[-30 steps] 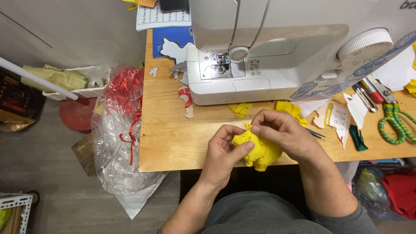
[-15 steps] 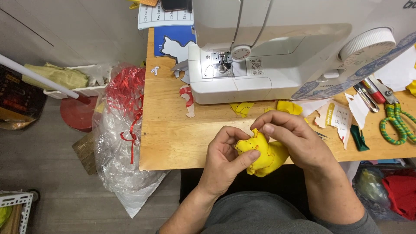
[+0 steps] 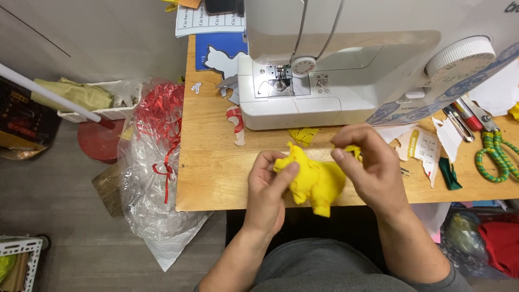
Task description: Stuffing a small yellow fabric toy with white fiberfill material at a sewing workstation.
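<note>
A: Noted at 9 o'clock of the wooden table (image 3: 216,178): a clear plastic bag (image 3: 148,184) with red ribbon shreds is hung off the edge, seemingly kept within reach for scraps.

B: At centre, a stuffed yellow fabric toy (image 3: 316,181) is held just above the table's near edge. The left hand (image 3: 267,186) is curled shut about its left end, thumb laid over the top, apparently to steady it.

A: And at 3 o'clock of the toy?

B: The right hand (image 3: 370,167) is raised beside it, fingertips pinched together; whether thread or a needle is held cannot be told.

A: At 12 o'clock a white sewing machine (image 3: 346,65) is set; at far right, green-handled scissors (image 3: 494,157) and paper scraps (image 3: 419,146) are laid beside it.
</note>
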